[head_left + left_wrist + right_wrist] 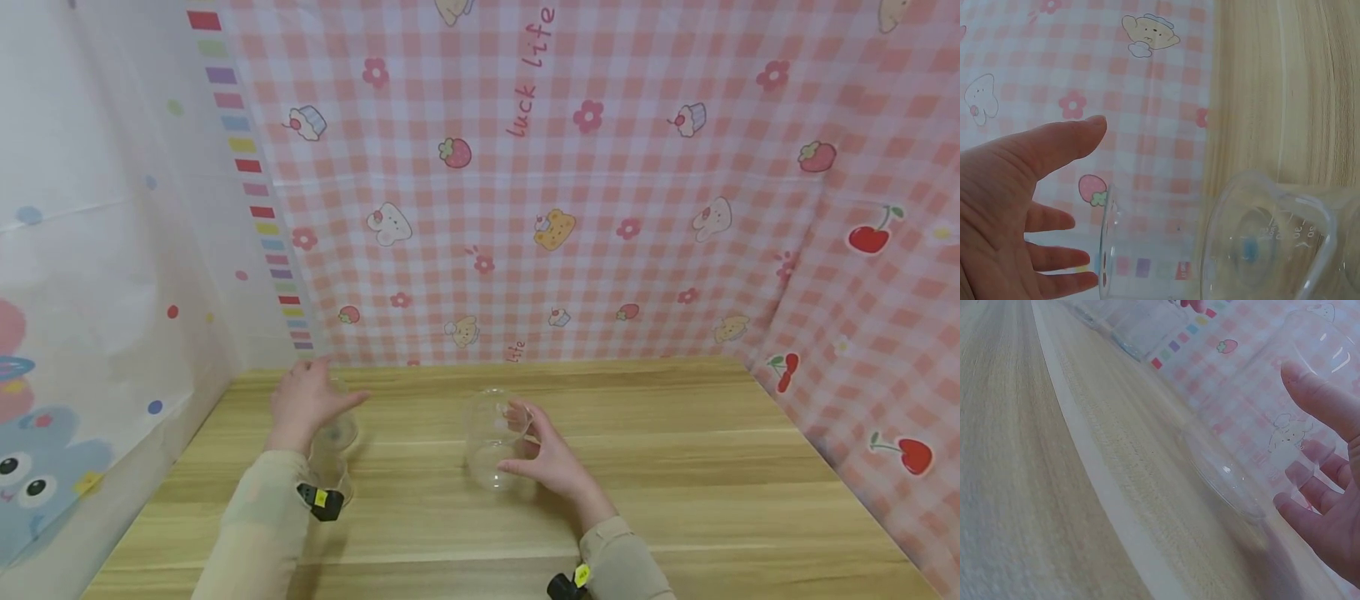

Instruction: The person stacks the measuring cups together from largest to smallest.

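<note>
Woodgrain table [675,500] bears a clear jar [486,446] between the hands [302,407] [553,457].

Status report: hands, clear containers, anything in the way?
Left hand spread at clear, thin-rimmed container; contact unclear. Right hand around clear, cylindrical container, upright on wood-grain table; grip unclear. No obstruction visible.

Open lane across surface [412,525] between clear vessels [327,471] on left and clear container [483,458] at centre. Left grip [309,404] crowds vessels' far end; right grip [552,458] bars container's right side. Broad room farther right, up to cherry-print cloth [862,350]. Checked cloth [525,267] stands as wall along back edge.
</note>
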